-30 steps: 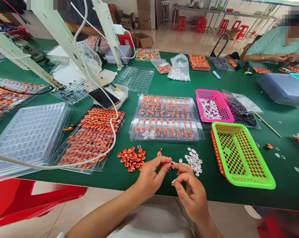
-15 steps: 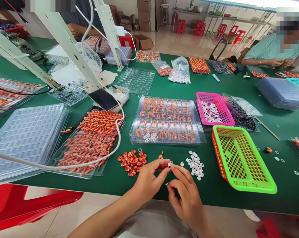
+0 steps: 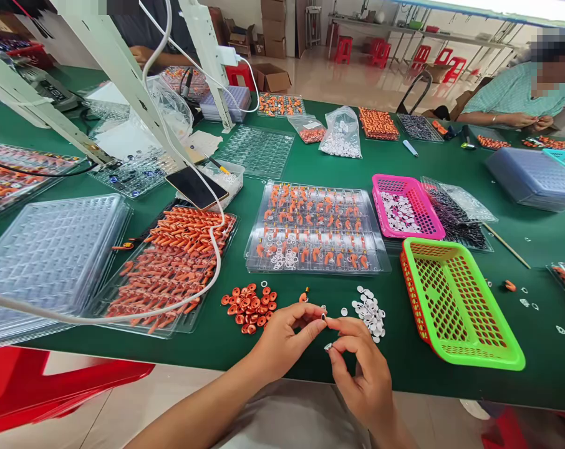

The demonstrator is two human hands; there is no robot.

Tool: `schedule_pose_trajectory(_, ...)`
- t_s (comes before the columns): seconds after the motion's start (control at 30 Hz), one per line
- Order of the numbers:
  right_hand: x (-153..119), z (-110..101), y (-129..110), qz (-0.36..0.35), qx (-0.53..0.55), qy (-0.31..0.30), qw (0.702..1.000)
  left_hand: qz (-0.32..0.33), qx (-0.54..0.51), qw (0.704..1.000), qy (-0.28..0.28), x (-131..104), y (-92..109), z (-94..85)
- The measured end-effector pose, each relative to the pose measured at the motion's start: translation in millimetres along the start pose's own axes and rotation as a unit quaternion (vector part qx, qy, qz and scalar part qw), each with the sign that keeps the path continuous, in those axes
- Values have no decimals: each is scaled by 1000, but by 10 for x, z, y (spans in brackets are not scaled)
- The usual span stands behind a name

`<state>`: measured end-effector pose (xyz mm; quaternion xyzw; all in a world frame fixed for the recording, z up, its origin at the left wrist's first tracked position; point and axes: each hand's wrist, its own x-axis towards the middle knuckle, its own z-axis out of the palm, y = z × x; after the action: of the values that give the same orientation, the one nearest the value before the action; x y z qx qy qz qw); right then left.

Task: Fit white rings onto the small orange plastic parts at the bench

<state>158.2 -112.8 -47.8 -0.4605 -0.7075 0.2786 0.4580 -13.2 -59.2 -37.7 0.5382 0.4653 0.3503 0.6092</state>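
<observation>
My left hand (image 3: 282, 340) pinches a small dark and white part (image 3: 323, 317) between thumb and fingers, above the green table's front edge. Close on its right, my right hand (image 3: 362, 368) touches that part with a fingertip and holds a small white piece (image 3: 328, 347) between thumb and finger. Orange round caps (image 3: 251, 308) lie in a pile left of the hands. A pile of white discs (image 3: 370, 313) is to the right, with one loose disc (image 3: 344, 312) beside it. Just behind my left hand lies a small orange piece (image 3: 304, 295).
Behind the hands is a clear tray (image 3: 317, 227) of orange parts. Green (image 3: 469, 302) and pink (image 3: 406, 206) baskets stand to the right. A white cable (image 3: 189, 298) crosses the tray of orange sticks (image 3: 170, 268) at left. Two other people sit across the table.
My right hand has moved slightly right, and the white piece in it shows more clearly. My left fingertips have shifted a little right with the small dark part.
</observation>
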Motion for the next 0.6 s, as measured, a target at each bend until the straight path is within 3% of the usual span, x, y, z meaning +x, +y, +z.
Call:
schedule_pose_trajectory(0.37, 4, 14, -16, 3, 6, -17, 1000, -11, -16, 1000, -17, -57, -1, -35)
schedule_pose_trajectory(0.6, 17, 8, -47, 33, 25, -32, 999, 15, 52, 999, -8, -107, -35, -29)
